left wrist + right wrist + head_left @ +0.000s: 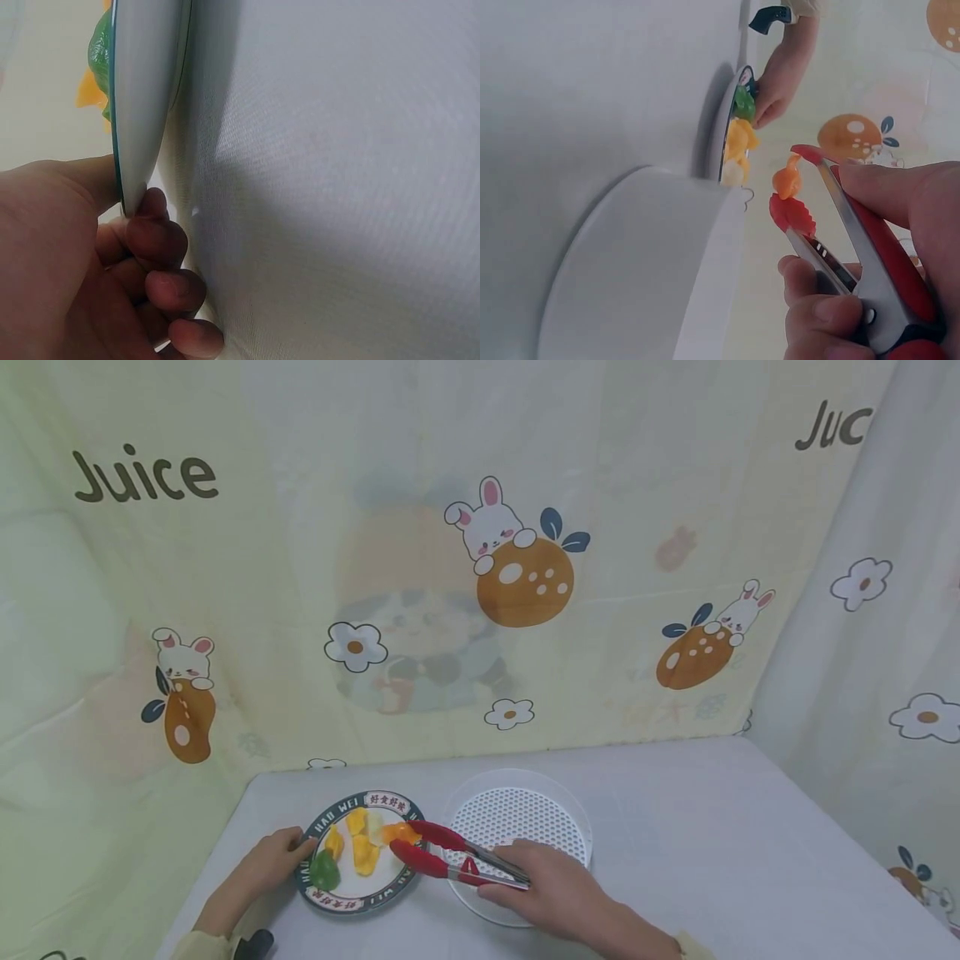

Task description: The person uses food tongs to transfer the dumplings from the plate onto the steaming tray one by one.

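In the head view my left hand (pixel 266 867) holds the near left rim of a round plate (pixel 386 893) with a dark patterned border. The left wrist view shows the thumb on top and fingertips under the rim. On the plate lie a green dumpling-like piece (pixel 326 871), several yellow pieces (pixel 365 855) and a pale piece (pixel 373 828). My right hand (pixel 551 889) grips red-tipped metal tongs (pixel 423 860) from the right. Between their tips, above the plate's right side, is an orange dumpling-like piece (pixel 786 182).
A round white container (pixel 510 814) with a perforated bottom stands right of the plate, partly covered by the tongs and right hand. A white cloth (pixel 675 843) covers the table. Behind it hangs a printed curtain (pixel 420 568), with another curtain side (pixel 885 643) on the right.
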Available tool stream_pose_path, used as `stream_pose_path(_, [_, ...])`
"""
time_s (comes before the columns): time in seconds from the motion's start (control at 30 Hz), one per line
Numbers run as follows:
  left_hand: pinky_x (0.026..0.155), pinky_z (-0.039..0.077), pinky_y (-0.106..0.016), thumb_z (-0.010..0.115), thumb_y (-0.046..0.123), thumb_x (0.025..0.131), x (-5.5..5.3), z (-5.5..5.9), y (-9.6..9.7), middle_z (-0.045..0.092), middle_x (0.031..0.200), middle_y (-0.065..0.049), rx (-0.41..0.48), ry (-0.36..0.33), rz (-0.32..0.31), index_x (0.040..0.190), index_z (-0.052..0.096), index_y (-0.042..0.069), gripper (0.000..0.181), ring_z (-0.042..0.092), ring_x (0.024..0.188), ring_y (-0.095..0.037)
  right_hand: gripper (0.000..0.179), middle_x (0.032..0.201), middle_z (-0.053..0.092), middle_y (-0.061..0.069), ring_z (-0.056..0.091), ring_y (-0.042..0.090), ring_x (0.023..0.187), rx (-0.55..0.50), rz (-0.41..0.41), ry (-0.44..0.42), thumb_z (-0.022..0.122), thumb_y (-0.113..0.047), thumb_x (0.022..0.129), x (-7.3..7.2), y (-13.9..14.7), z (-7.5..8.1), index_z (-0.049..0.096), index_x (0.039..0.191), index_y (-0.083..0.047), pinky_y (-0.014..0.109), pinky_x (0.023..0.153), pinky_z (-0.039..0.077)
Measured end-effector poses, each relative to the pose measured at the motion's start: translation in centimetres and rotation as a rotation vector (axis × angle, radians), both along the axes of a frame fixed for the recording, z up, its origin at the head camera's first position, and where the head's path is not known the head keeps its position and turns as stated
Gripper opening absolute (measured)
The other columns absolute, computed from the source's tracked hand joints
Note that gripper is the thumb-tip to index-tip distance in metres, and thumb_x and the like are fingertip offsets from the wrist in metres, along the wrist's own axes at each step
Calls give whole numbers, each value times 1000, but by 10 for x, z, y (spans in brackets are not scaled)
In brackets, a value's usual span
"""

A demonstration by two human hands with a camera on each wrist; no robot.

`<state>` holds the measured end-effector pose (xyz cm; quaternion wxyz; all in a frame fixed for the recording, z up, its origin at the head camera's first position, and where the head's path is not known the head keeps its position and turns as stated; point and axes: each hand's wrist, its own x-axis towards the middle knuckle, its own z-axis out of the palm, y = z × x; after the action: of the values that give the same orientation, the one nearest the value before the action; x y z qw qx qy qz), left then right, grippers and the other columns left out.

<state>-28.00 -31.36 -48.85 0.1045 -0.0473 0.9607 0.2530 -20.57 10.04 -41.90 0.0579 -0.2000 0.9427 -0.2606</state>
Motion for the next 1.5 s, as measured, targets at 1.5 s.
stream_pose_path(1.5, [63, 40, -31, 52, 37, 103, -1, -5, -3, 52, 74, -4, 27, 6, 8, 85, 55, 9, 34, 49, 72, -17, 61, 98, 67, -4, 54, 16, 83, 161, -220, -83, 80, -55, 77, -17, 58, -9, 71, 120, -14, 35, 71, 48])
